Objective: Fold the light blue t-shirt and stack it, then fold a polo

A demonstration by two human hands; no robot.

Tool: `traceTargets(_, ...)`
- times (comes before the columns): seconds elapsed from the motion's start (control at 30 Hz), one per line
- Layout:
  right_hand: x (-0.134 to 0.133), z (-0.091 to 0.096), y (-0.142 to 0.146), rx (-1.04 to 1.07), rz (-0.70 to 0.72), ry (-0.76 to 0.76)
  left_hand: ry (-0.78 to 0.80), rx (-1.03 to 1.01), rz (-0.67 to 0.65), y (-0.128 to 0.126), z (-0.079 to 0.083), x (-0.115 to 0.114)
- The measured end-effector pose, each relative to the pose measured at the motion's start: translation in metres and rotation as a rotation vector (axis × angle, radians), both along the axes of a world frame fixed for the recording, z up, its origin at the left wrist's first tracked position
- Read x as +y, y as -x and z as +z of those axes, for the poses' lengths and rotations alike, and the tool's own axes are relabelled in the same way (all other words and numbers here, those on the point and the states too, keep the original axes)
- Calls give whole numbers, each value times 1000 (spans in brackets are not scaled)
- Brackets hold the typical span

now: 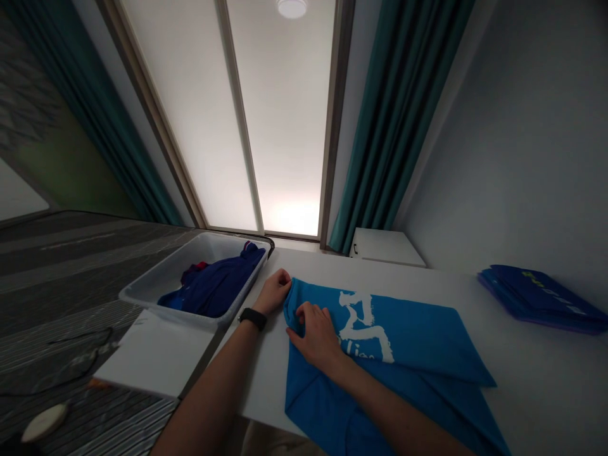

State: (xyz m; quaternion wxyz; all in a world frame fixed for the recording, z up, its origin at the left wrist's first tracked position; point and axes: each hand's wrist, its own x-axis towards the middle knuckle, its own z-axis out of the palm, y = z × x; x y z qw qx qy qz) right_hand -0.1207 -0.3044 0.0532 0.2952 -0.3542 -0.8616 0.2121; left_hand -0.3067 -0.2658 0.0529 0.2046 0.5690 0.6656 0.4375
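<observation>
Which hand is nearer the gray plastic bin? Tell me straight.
Left. The left hand is at the edge of the blue T-shirt, just beside the gray plastic bin; the right hand lies on the shirt, farther from the bin.

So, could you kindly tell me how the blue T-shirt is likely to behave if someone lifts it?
The blue T-shirt will probably hang floppy, since its loose corners drape and crease. It looks light for its size, being thin cloth. It may also slide fairly easily across the smooth-looking white table.
</observation>
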Motion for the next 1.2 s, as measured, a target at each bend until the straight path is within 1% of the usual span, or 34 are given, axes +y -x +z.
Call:
traceTargets(0.1, -5, -4, 1, -56, -23, -30, 34, 55, -43, -2, 5, -3)
traceTargets(0.2, -7, -6, 1, -108, 30, -86, 60, 88, -56, -2, 8, -4)
traceTargets(0.3, -8, -5, 1, -149, 100, -175, 61, 132, -26, -2, 8, -3)
traceTargets(0.4, -9, -3, 1, -192, 143, -251, 80, 236, 19, -2, 4, -1)
traceTargets(0.47, -10, -2, 1, -212, 167, -278, 101, 279, 39, -1, 1, 2)
traceTargets(0.6, -9, 0, 0, -206, 240, -312, 130, 291, 77, 3, -3, 6)
traceTargets(0.73, -9, -1, -3, -161, 328, -284, 167, 289, 101, 7, -4, 8)
traceTargets(0.87, -10, -2, -7, -123, 362, -209, 189, 270, 103, 7, -3, 6)
traceTargets(1.03, -13, 0, -11, -133, 397, -146, 166, 262, 144, 4, 1, -4)
traceTargets(1.1, -14, 0, -13, -163, 419, -128, 155, 278, 127, 2, 2, -8)
traceTargets(1.2, -14, -1, -15, -202, 452, -125, 144, 352, 69, -1, 2, -13)
